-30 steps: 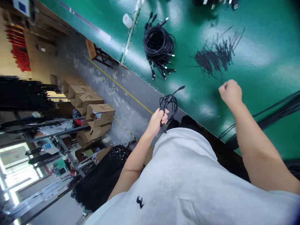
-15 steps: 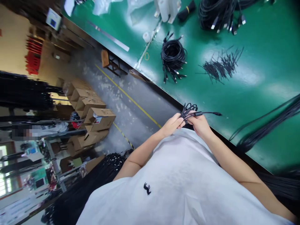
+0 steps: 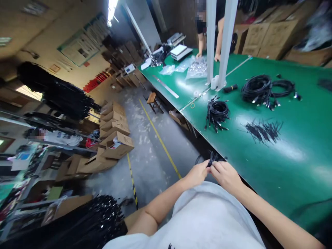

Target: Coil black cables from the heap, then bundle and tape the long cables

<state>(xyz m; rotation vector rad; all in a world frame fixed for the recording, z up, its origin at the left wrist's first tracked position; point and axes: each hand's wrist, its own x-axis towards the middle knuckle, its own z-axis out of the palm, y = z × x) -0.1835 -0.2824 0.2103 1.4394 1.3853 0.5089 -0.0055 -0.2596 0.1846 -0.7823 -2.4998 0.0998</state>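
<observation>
A small coiled black cable [image 3: 211,157] is held in front of my waist, just off the table's near edge. My left hand [image 3: 198,173] is closed around its left side. Fingers of my right hand [image 3: 224,173] are pinched on the coil from the right, close against the left fingertips. Whether a thin tie lies between the fingers cannot be made out. Beyond the hands, a bundle of coiled black cables [image 3: 217,112] rests on the green table [image 3: 298,180]. To its right lies a loose pile of short black ties [image 3: 263,131].
Larger cable coils [image 3: 256,90] lie farther back, beside a white post [image 3: 227,45]. A person's hand [image 3: 198,55] is at a clear plastic bag [image 3: 197,67] across the table. Open cartons [image 3: 116,145] and a wooden stool [image 3: 153,98] stand on the floor at left.
My right hand came from over the table near the ties to join my left at the coil. The view has tilted up, bringing the far table and a person into sight.
</observation>
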